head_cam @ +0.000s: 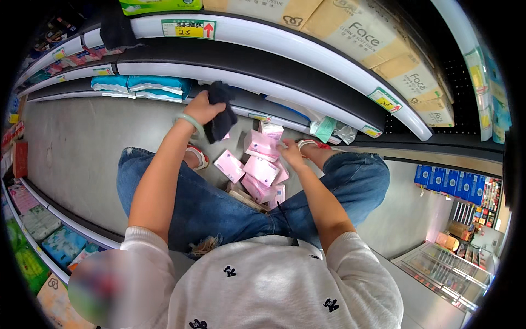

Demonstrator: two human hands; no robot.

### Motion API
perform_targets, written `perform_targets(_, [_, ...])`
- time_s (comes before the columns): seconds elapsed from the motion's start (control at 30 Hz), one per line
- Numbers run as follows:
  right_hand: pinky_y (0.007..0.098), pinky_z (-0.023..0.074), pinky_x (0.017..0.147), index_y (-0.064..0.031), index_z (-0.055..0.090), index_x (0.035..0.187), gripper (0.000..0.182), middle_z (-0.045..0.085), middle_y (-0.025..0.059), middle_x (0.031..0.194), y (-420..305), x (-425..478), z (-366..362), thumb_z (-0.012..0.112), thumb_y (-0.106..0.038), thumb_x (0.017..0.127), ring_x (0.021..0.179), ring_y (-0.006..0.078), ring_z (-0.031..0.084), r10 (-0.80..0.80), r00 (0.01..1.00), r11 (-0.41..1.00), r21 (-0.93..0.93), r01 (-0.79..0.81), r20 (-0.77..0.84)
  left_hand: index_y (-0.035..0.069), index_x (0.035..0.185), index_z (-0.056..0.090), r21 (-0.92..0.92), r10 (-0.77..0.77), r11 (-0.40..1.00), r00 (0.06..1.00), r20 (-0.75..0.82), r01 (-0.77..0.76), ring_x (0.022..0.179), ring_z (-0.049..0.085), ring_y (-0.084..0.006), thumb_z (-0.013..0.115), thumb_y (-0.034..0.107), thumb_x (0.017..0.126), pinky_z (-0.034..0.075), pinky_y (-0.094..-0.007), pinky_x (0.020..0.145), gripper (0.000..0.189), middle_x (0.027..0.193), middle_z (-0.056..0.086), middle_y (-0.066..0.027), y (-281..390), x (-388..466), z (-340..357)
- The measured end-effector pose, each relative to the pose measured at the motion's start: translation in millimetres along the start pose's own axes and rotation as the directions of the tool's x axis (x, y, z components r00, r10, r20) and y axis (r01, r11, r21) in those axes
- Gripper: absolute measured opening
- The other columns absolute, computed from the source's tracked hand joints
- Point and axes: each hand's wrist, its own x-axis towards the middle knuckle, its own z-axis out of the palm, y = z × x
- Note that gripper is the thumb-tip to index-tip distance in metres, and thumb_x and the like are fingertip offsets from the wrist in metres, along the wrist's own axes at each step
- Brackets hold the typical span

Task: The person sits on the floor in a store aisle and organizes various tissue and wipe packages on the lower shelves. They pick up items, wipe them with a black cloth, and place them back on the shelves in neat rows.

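A crumpled black cloth (pixel 221 113) hangs from my left hand (pixel 202 108), gripped between thumb and fingers just before the lower shelf. My right hand (pixel 292 154) is at the right edge of a pink tissue pack (pixel 261 145); its fingertips meet the pack, but I cannot tell whether they grip it. That pack lies on top of a loose heap of several similar packs on the floor between my legs. One pack (pixel 230 165) lies at the heap's left side, and another (pixel 271 130) sits behind the touched one, close to the shelf.
A low shelf edge (pixel 283 123) runs right behind the heap. Blue-and-white packages (pixel 156 86) stand on the bottom shelf at left; plastic bags (pixel 333 129) lie at right. Cartons of tissues (pixel 361 33) fill the upper shelf. A second dark cloth (pixel 117 26) drapes over the shelf edge.
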Motion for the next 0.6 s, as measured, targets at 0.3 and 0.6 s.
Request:
perform_targets(0.3, [0.0432,0.0308,0.109,-0.0123,0.027,0.146,0.093,0.028,0.0237,0.146,-38,-25,10,0.075,-0.037,0.071,0.133,0.0402,0.032,-0.206,0.951,0.912,-0.307,0.272,0.232,-0.005,0.114,0.058,-0.299,-0.084,0.939,0.957,0.276,0.169,0.084,0.067,-0.0187,0.07,0.029,0.078,0.054,-0.0295,0.07,0.05,0.1,0.066,-0.0133,72,5,-12])
perform_targets(0.6, [0.0431,0.0454,0.095,-0.0133,0.033,0.141,0.078,0.045,0.0128,0.136,-44,-30,21,0.072,-0.027,0.075,0.12,0.0334,0.047,-0.243,0.944,0.766,-0.552,0.328,0.223,-0.008,0.107,0.059,0.133,-0.356,0.931,0.923,0.144,0.339,0.094,0.064,-0.0276,0.076,0.041,0.071,0.052,-0.0392,0.079,0.063,0.103,0.064,-0.0191,-57,47,52])
